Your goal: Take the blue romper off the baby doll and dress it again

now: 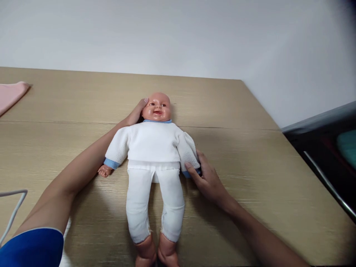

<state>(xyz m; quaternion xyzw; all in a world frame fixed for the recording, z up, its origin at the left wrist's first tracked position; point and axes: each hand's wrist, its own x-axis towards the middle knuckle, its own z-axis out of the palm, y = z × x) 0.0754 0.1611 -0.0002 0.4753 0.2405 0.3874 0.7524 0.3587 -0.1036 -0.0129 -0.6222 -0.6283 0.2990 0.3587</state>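
A baby doll (pixel 153 142) lies face up on the wooden table, its head at the far side and its feet toward me. It is dressed in a white fleece top with blue collar and cuffs, and white trousers. My left hand (pixel 137 112) cups the side of the doll's head; its thumb shows by the forehead and the other fingers are hidden behind. With my right hand (pixel 205 174) I grip the end of the doll's sleeve (pixel 188 150) between thumb and fingers, near the blue cuff. The doll's hand on that side is hidden.
A pink cloth (pixel 12 95) lies at the table's far left. At the left edge a white cable (pixel 19 198) bends over the tabletop (pixel 250 207). To the right, beyond the table edge, is a dark object with a metal bar (pixel 328 181). A pale wall stands behind.
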